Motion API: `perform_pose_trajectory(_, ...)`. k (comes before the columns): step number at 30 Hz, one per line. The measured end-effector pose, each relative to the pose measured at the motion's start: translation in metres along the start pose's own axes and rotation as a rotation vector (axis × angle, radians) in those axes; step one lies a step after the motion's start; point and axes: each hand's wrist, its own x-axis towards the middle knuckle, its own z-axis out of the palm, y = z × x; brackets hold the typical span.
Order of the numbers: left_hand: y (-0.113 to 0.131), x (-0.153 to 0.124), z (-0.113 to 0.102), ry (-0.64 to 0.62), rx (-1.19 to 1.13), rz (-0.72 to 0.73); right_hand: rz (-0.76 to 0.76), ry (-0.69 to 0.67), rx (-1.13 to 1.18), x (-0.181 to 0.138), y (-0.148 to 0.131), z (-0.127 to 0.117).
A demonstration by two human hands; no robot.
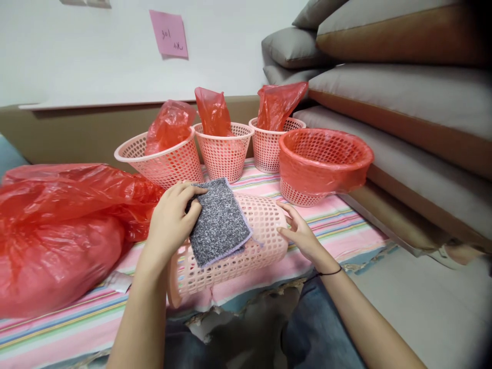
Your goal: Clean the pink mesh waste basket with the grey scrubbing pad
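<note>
A pink plastic mesh basket (253, 246) lies on its side on the striped cloth in front of me. My left hand (171, 220) presses a grey cleaning cloth (219, 221) with a purple edge against the basket's wall, its fingers curled over the cloth's upper left corner. My right hand (298, 231) rests against the basket's bottom end on the right, with the fingers spread and nothing held in them. A dark band circles that wrist.
Three upright pink baskets (225, 154) with red bags stand behind. A fourth basket (323, 164) lined with a red bag stands at right. A big pile of red plastic bags (57, 230) lies at left. Sofa cushions (403, 97) rise at right. The striped cloth (342, 220) ends near my knees.
</note>
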Motion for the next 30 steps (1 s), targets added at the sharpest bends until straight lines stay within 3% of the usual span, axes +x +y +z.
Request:
perform_pose_trajectory(4, -0.003, -0.001, -0.001, 0.010, -0.031, -0.019, -0.042, -0.033, 0.015, -0.002, 0.005, -0.003)
perform_pose_trajectory(8, -0.004, -0.002, -0.002, 0.015, -0.071, -0.043, -0.112, 0.027, -0.075, -0.005, 0.009, -0.007)
perform_pose_trajectory(13, -0.006, -0.003, -0.002, 0.016, -0.097, -0.054, -0.442, 0.100, -0.399, -0.012, 0.001, -0.016)
perform_pose_trajectory(18, -0.007, -0.004, -0.003, 0.019, -0.098, -0.048, -0.734, -0.020, -0.667, -0.019, -0.005, -0.026)
perform_pose_trajectory(23, -0.005, -0.005, -0.001, 0.023, -0.085, -0.038, -0.824, -0.075, -0.789, -0.021, -0.003, -0.031)
perform_pose_trajectory(30, -0.005, -0.006, -0.001, 0.033, -0.069, -0.028, -0.840, -0.022, -0.790, -0.018, -0.002, -0.028)
